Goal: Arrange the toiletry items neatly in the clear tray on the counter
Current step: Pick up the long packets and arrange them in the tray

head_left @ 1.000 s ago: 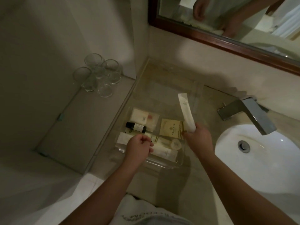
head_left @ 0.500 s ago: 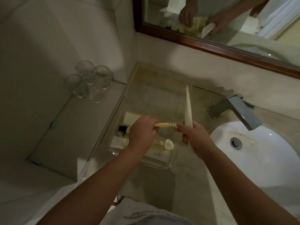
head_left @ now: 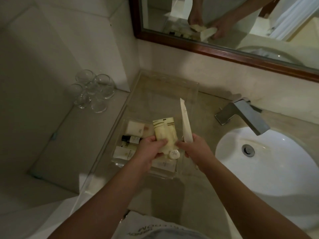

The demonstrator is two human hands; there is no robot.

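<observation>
- Head view: left hand (head_left: 150, 149) grips a cream packet (head_left: 164, 133) with gold stripes, lifted over the clear tray (head_left: 120, 163) on the surface (head_left: 203, 187).
- Right hand (head_left: 195, 149) pinches a long white sachet (head_left: 185, 123), tip pointing away.
- Just left of the left hand: dark-capped bottle (head_left: 130, 139), white packets; their labels too blurred to read.
- Round cap (head_left: 174, 154) between the hands.

The person is wearing a white top (head_left: 148, 226) with grey printed lettering across the front, and both forearms are showing bare, with no sleeves reaching either wrist.
</observation>
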